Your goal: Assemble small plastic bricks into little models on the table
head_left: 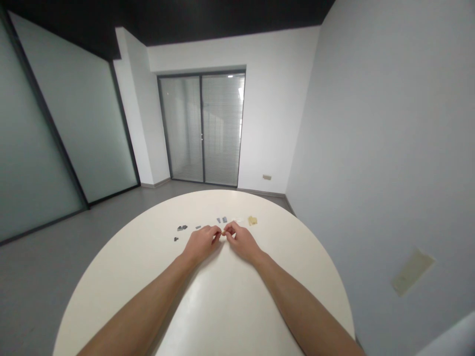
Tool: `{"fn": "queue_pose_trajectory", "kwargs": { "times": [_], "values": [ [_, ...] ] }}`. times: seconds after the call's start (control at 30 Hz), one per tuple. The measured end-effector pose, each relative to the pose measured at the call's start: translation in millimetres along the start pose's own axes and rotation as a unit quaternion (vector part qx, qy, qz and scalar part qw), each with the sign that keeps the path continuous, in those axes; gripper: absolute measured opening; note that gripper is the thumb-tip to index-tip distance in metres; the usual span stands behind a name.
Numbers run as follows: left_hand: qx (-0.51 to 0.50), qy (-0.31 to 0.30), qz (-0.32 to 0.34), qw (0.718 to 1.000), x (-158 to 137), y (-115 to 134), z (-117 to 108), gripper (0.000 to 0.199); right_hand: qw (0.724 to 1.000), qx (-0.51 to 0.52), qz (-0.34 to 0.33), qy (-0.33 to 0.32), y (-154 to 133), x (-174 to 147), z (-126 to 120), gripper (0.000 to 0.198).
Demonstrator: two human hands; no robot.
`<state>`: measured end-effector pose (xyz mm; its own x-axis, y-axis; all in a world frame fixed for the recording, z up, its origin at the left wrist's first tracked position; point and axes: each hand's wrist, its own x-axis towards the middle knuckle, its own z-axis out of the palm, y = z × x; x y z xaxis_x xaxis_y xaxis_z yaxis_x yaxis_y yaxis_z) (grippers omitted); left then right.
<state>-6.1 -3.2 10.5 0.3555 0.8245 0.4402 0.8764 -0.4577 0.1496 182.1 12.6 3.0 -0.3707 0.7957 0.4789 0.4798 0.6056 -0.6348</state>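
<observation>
My left hand (202, 242) and my right hand (240, 240) meet just above the round cream table (230, 306), fingertips nearly touching. Between them is a tiny brownish piece (223, 234), too small to name, pinched from both sides. Past my right hand lies a small heap of yellowish pieces (253, 220). Beyond the fingertips are two flat grey-blue pieces (221, 220), side by side. A small grey piece (198, 227) rests close to my left knuckles. Farther left sit several dark grey pieces (181, 228) and one more small dark piece (176, 239).
The table's far edge curves in front of a glazed double door (202, 128) with blinds. A white wall (371, 148) runs along the right, with a beige plate (413, 272) on it. Frosted glass panels (74, 113) stand on the left beyond a grey floor (33, 277).
</observation>
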Motion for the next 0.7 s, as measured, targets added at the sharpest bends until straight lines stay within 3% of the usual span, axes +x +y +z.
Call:
{"fn": "queue_pose_trajectory", "kwargs": {
  "times": [0.7],
  "values": [
    [-0.022, 0.003, -0.002, 1.0, -0.1, 2.2, -1.8, 0.02, 0.99, -0.14, 0.012, 0.008, -9.9, -2.3, -4.6, 0.011]
  ]
}}
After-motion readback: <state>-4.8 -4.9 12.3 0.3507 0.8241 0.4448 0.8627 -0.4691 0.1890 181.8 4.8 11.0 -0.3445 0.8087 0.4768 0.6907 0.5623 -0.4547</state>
